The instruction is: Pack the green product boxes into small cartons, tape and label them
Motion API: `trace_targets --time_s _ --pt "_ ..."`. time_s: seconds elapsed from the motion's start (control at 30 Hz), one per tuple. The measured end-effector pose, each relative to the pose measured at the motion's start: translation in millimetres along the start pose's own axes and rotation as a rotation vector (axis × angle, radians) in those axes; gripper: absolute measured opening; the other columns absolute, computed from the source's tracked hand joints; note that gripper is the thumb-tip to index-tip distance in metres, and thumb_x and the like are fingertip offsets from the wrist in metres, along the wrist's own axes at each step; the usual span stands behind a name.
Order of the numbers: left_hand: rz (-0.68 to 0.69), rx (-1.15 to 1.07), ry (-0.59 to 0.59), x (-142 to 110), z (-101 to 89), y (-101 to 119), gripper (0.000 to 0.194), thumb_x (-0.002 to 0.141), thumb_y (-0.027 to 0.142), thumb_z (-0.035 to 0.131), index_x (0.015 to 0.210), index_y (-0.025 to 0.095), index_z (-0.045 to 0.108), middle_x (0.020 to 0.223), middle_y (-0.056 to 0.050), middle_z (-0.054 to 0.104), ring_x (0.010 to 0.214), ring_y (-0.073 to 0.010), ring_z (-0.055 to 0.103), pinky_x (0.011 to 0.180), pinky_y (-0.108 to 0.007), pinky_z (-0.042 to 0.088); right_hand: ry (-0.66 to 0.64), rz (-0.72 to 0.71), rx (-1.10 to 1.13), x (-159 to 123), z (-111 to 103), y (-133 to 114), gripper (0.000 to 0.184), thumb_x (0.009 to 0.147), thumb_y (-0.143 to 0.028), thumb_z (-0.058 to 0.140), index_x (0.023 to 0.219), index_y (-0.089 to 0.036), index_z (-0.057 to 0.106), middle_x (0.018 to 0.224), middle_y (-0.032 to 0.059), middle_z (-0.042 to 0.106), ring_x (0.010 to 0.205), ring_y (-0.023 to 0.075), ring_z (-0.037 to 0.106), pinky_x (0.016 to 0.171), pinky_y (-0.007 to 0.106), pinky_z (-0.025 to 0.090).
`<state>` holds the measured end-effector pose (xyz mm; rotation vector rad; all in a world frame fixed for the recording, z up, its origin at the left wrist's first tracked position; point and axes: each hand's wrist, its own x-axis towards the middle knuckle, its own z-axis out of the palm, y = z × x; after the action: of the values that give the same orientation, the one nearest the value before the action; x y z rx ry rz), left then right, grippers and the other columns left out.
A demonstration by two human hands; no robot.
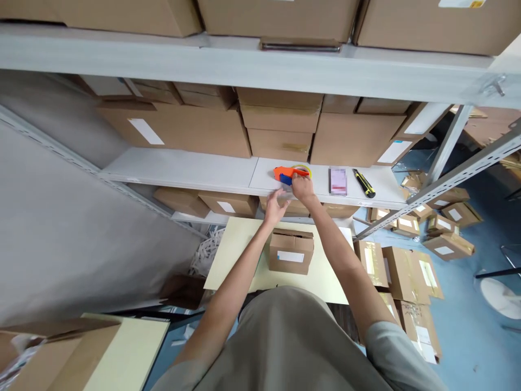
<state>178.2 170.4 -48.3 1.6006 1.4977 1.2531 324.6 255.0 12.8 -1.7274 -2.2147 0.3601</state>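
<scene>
My right hand [302, 186] is closed around the handle end of an orange and blue tape dispenser [284, 172], which is at the front of the white shelf [195, 165]. A yellow-edged roll shows behind my fingers. Just below and to the left, my left hand [275, 208] has its thumb and fingers apart, near the shelf's edge, and I see nothing in it. Below both hands a small cardboard box [291, 251] with a white label stands on the pale yellow table [240, 252]; its top flaps look not fully flat.
A phone-like flat thing [338, 181] and a yellow and black box cutter [364, 183] lie on the shelf to the right. Cardboard boxes [280, 117] line the shelves. More boxes [402, 277] sit on the blue floor at right. A metal rack post [448, 168] slants there.
</scene>
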Motion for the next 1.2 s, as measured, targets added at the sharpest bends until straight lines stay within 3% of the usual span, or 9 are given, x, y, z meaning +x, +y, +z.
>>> trace_targets --time_s 0.13,0.27,0.37,0.53,0.67,0.83,0.9,1.03,1.2 --pt "-0.032 -0.134 0.045 -60 -0.2 -17 0.044 0.096 0.039 0.083 0.135 0.021 0.073 0.13 -0.016 0.083 0.126 -0.0318 0.075 0.115 -0.051 0.054 0.068 0.035 0.194 -59 13 13 0.048 0.107 -0.036 0.063 0.149 -0.012 0.057 0.133 0.0262 0.077 0.126 0.0448 0.074 0.112 0.06 0.057" --pt "-0.063 -0.199 0.043 -137 -2.4 -19 0.037 0.1 0.052 0.078 0.122 0.021 0.075 0.122 -0.014 0.083 0.114 -0.0276 0.078 0.099 -0.041 0.059 0.047 0.095 0.752 -163 42 18 0.066 0.1 -0.07 0.07 0.141 -0.021 0.061 0.125 0.0165 0.079 0.112 0.0365 0.077 0.102 0.053 0.064" --pt "-0.13 -0.163 0.007 -185 -2.8 -13 0.035 0.102 0.057 0.075 0.113 0.023 0.077 0.116 -0.012 0.083 0.108 -0.0253 0.078 0.094 -0.038 0.06 -0.033 0.194 1.124 -232 62 10 0.073 0.089 -0.081 0.078 0.13 -0.023 0.065 0.12 0.0122 0.081 0.108 0.031 0.077 0.103 0.049 0.065" --pt "-0.199 -0.096 -0.13 -226 -3.3 -6 0.035 0.103 0.058 0.073 0.108 0.024 0.079 0.112 -0.01 0.083 0.104 -0.0251 0.077 0.089 -0.037 0.062 -0.109 0.339 1.216 -284 77 2 0.082 0.084 -0.087 0.08 0.133 -0.022 0.068 0.118 0.0109 0.081 0.108 0.03 0.076 0.106 0.048 0.063" --pt "-0.184 -0.073 -0.235 -228 -10.1 -3 0.035 0.099 0.058 0.078 0.108 0.025 0.08 0.111 -0.01 0.083 0.109 -0.0271 0.076 0.095 -0.04 0.06 -0.177 0.343 1.167 -298 77 11 0.084 0.088 -0.09 0.075 0.135 -0.021 0.067 0.117 0.011 0.08 0.107 0.0301 0.074 0.104 0.048 0.063" --pt "-0.253 -0.225 -0.21 -185 -32.3 10 0.063 0.096 0.067 0.08 0.143 0.024 0.075 0.141 -0.014 0.078 0.127 -0.0299 0.074 0.097 -0.038 0.059 -0.264 0.3 1.084 -314 69 23 0.076 0.092 -0.084 0.075 0.133 -0.021 0.064 0.12 0.0113 0.076 0.104 0.0286 0.071 0.098 0.045 0.062" --pt "-0.263 -0.234 -0.334 -161 -42.8 18 0.065 0.093 0.07 0.082 0.138 0.024 0.079 0.139 -0.014 0.079 0.13 -0.0319 0.073 0.099 -0.038 0.059 -0.314 0.271 1.047 -320 63 27 0.072 0.094 -0.081 0.075 0.132 -0.021 0.064 0.118 0.0106 0.076 0.1 0.028 0.07 0.095 0.044 0.062" --pt "-0.302 -0.18 -0.603 -130 -56.4 32 0.057 0.091 0.072 0.082 0.114 0.02 0.087 0.118 -0.012 0.085 0.111 -0.0294 0.076 0.093 -0.037 0.06 -0.407 0.205 0.965 -325 52 37 0.067 0.098 -0.077 0.073 0.133 -0.021 0.064 0.115 0.0087 0.076 0.096 0.0274 0.068 0.089 0.043 0.06" --pt "-0.338 -0.194 -0.691 -127 -56.9 37 0.053 0.089 0.071 0.084 0.097 0.018 0.086 0.099 -0.01 0.083 0.095 -0.0251 0.075 0.085 -0.035 0.06 -0.494 0.15 0.914 -323 40 48 0.067 0.1 -0.074 0.073 0.14 -0.021 0.063 0.116 0.0077 0.077 0.097 0.0271 0.068 0.09 0.043 0.059"
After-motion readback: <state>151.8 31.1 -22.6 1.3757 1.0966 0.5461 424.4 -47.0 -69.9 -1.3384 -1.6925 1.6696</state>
